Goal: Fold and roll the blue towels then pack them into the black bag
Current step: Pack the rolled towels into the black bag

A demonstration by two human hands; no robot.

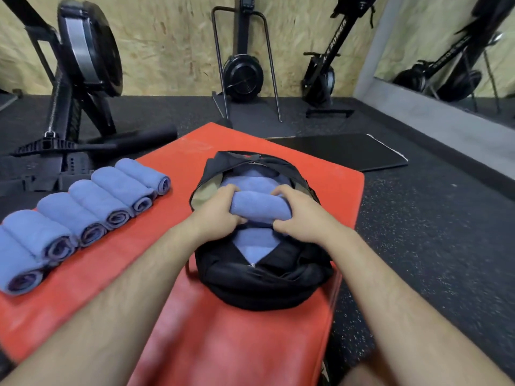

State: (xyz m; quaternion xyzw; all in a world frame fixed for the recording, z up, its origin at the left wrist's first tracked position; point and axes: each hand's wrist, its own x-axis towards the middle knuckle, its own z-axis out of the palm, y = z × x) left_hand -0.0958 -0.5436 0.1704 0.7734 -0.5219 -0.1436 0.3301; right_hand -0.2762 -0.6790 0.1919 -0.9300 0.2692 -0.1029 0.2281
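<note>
Leave the row of rolled towels (pixel 92 207) on the red mat (pixel 223 330), far left. With left hand (pixel 217 215) clamped by curled fingers on one end of the blue roll (pixel 259 207) and right hand (pixel 301 215) likewise on the other, press evenly into the open mouth of the black bag (pixel 264 282), snug against the packed towels (pixel 252 240) inside.

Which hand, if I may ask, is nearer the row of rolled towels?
Left: the left hand grips the held towel at the end nearest the row; the right hand grips its far end.
</note>
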